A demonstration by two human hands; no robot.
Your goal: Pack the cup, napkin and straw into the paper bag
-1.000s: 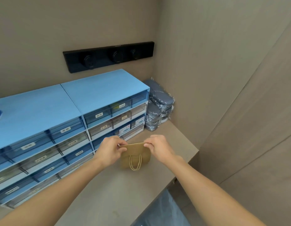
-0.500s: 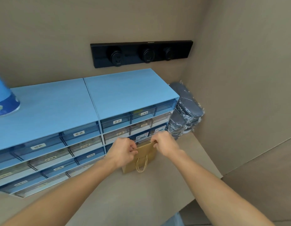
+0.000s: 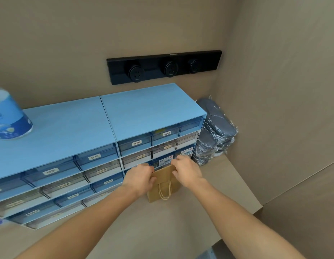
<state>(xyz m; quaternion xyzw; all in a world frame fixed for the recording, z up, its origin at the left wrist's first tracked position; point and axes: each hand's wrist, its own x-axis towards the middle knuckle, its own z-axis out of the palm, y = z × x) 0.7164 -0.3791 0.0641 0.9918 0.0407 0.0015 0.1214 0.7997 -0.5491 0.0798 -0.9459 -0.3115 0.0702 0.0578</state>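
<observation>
A small brown paper bag [image 3: 163, 186] with a twisted cord handle stands on the beige counter in front of the blue drawers. My left hand [image 3: 139, 176] grips the bag's top edge on the left side. My right hand [image 3: 185, 170] pinches the top edge on the right. A blue and white paper cup [image 3: 10, 117] sits upside down on top of the drawer cabinet at the far left. No napkin or straw shows in view.
Two blue drawer cabinets [image 3: 99, 143] with labelled drawers line the back of the counter [image 3: 181, 221]. Wrapped grey slippers [image 3: 213, 133] are stacked in the right corner. A black socket strip [image 3: 164, 67] is on the wall. The counter's edge drops off at the lower right.
My view has swung to the left, bringing the cup on the cabinet into sight. Both hands keep their hold on the bag's top edge, now closer to the drawers.
</observation>
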